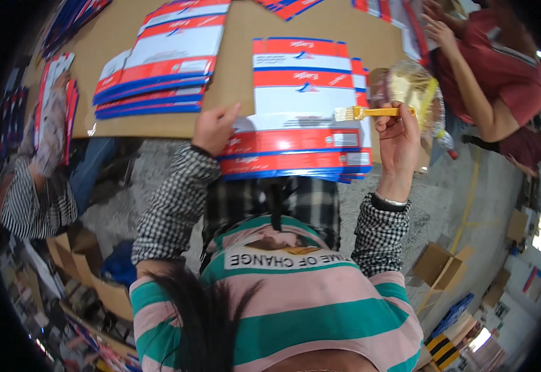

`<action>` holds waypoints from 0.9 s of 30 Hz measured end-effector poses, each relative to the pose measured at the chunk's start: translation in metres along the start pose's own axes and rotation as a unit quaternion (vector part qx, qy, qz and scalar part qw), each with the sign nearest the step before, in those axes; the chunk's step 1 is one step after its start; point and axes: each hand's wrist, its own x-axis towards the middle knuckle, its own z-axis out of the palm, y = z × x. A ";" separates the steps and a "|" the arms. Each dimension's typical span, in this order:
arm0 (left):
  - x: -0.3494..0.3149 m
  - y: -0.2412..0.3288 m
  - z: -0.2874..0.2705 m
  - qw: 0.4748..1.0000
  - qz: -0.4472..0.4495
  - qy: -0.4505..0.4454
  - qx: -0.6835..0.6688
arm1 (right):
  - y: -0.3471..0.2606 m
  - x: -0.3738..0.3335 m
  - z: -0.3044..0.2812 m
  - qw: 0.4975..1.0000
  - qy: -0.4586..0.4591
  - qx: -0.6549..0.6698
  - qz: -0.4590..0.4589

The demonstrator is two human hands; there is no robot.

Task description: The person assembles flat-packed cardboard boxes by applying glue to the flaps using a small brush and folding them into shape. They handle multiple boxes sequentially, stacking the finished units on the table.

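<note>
My right hand (399,139) is closed around the yellow handle of a paintbrush (372,112). The brush's pale bristles point left, over the right part of a flat printed carton (301,102). This carton is white, red and blue, and tops a stack of flat cartons at the table's front edge. My left hand (214,130) is at the left edge of the stack, fingers curled and the thumb side toward the carton. What its fingers hold, if anything, is hidden.
More flat cartons (171,56) lie stacked on the brown table (233,68) to the left. A plastic-wrapped container with pale contents (410,93) stands right of my stack. People work at both sides, one in a red shirt (500,74). Open cardboard boxes (441,266) stand on the floor.
</note>
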 end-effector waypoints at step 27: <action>-0.022 0.054 0.041 0.971 0.165 0.167 -0.053 | 0.050 0.024 0.053 0.987 -0.027 -0.017 0.158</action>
